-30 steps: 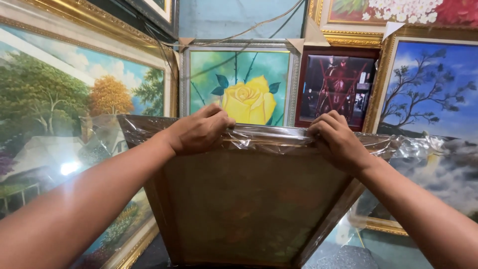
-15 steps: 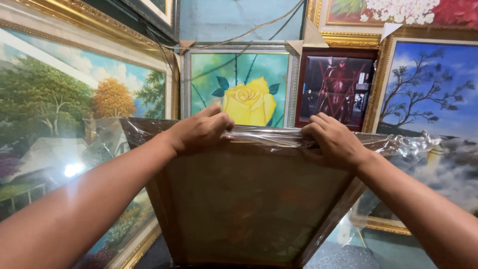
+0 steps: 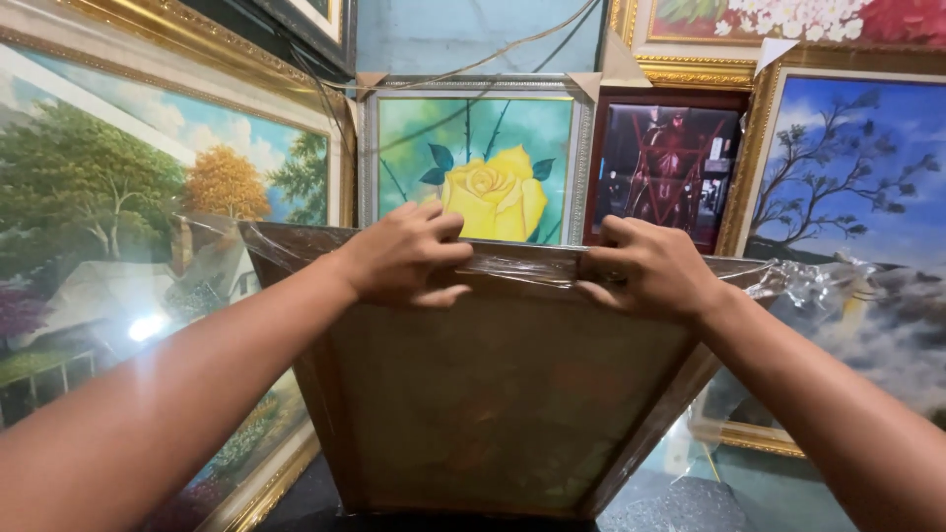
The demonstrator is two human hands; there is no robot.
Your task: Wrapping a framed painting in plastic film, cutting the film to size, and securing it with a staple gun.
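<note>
Both hands clamp the top edge of the brown framed panel (image 3: 503,414): I see my left hand (image 3: 404,256) and right hand (image 3: 655,268) curled over it, pinning the clear plastic wrap (image 3: 818,286) taut. It stands upright before me, back side toward the camera. Behind it lean a landscape painting (image 3: 128,246), a tree painting (image 3: 847,187) and a yellow rose painting (image 3: 483,167).

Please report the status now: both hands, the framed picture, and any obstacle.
Left hand, right hand: both gripping top edge of wrapped frame. Frame upright, plastic film loose at right. Paintings close all round; yellow rose painting directly behind.
</note>
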